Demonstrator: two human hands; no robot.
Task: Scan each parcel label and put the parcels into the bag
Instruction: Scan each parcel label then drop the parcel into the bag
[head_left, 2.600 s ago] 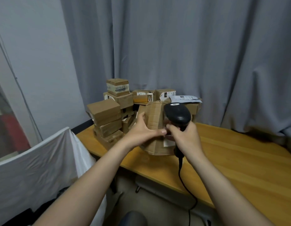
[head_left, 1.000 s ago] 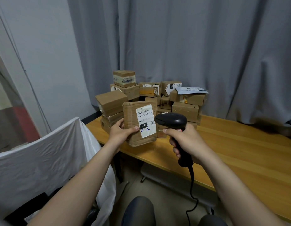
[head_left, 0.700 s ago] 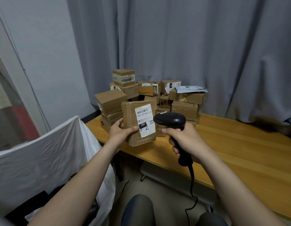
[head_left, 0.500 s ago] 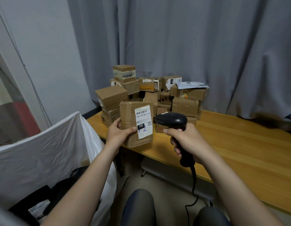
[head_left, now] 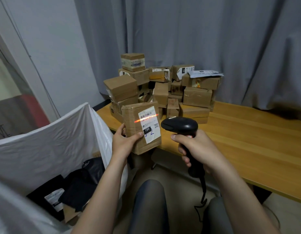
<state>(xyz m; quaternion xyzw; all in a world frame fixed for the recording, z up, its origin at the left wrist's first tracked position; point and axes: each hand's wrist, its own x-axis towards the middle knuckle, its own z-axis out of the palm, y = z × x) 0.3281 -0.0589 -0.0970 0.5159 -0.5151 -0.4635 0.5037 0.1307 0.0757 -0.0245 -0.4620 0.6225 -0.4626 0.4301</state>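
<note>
parcel [head_left: 134, 127] creased cardboard, left hand [head_left: 123, 142] | scanner [head_left: 180, 127] glossy black, right hand [head_left: 195, 147]

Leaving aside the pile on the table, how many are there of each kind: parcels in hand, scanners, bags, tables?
Brown cardboard parcel with white label, in the left hand: 1
Black handheld barcode scanner, in the right hand: 1
White plastic bag: 1
Wooden table: 1
Total: 4
</note>
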